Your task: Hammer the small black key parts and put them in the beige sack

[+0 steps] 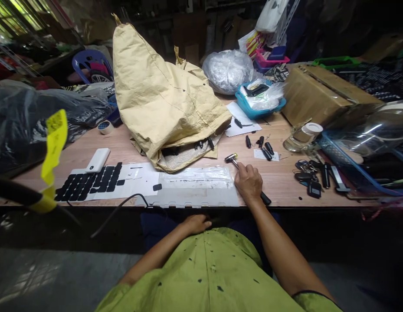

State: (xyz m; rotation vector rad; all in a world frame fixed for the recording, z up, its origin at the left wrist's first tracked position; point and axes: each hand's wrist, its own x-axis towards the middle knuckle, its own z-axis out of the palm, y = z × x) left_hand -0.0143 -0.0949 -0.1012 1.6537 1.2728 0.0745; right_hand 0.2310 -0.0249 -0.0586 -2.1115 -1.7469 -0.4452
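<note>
My right hand is closed around the shaft of a small hammer lying on the table. The hammer's head has a yellowish face at one end, and its black grip shows past my palm. My left hand rests in my lap below the table edge, fingers loosely laid out, with nothing seen in it. In front of me lies a flat grey board with a clear plastic strip on it. A large tan sack lies behind the board, its mouth towards me and small black pieces inside.
Rows of black pads lie on white paper at the left, beside a white box-shaped device. Several black pieces, keys, a lidded jar, a blue basket and a cardboard box stand right. A yellow-tagged cable crosses the near left.
</note>
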